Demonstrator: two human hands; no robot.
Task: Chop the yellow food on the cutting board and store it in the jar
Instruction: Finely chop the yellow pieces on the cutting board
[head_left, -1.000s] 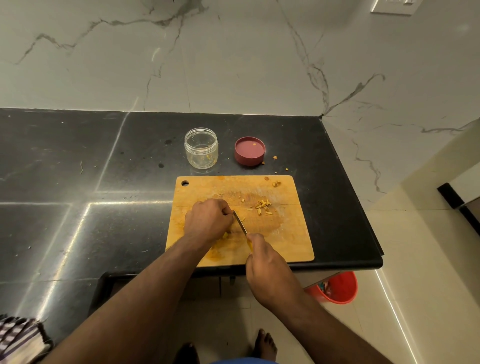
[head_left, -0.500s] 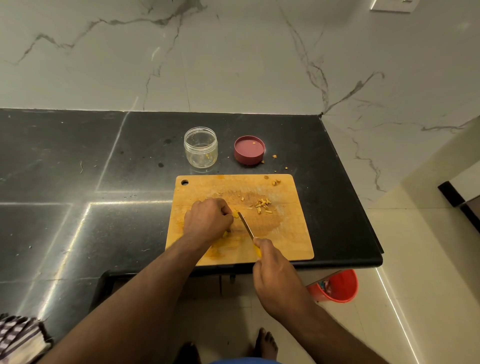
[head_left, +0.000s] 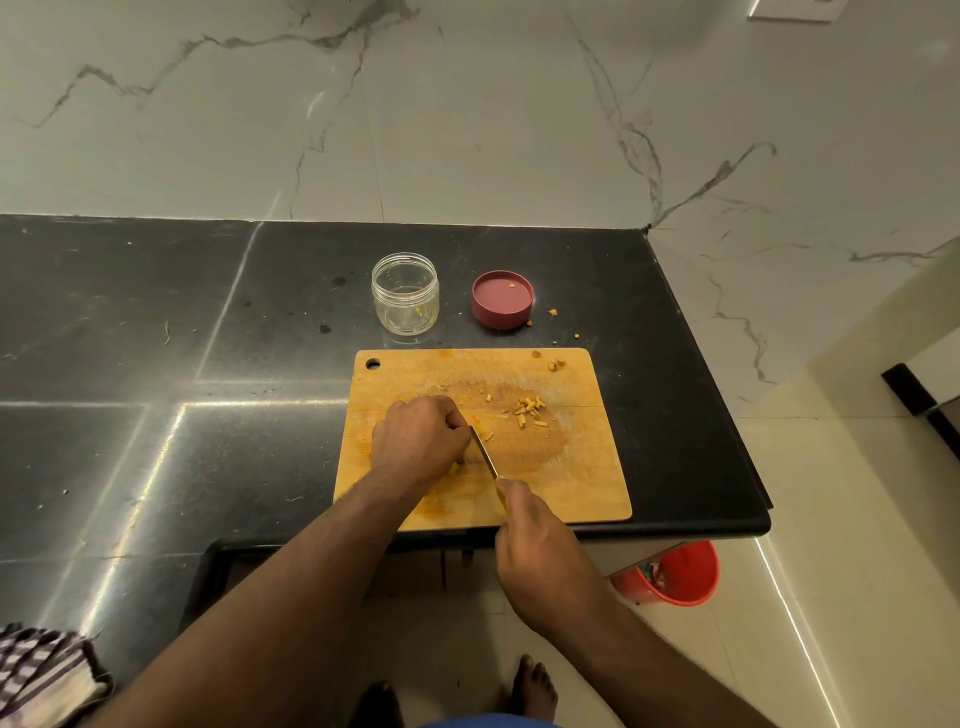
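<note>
The left hand (head_left: 418, 439) curls over the yellow food (head_left: 455, 468), holding it; the knife (head_left: 484, 451) in the clenched right hand (head_left: 540, 545) lies just right of those fingers.

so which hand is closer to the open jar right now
Left. The left hand rests curled on the cutting board, just this side of the jar. The right hand grips the knife at the board's near edge, farther from the jar.
</note>
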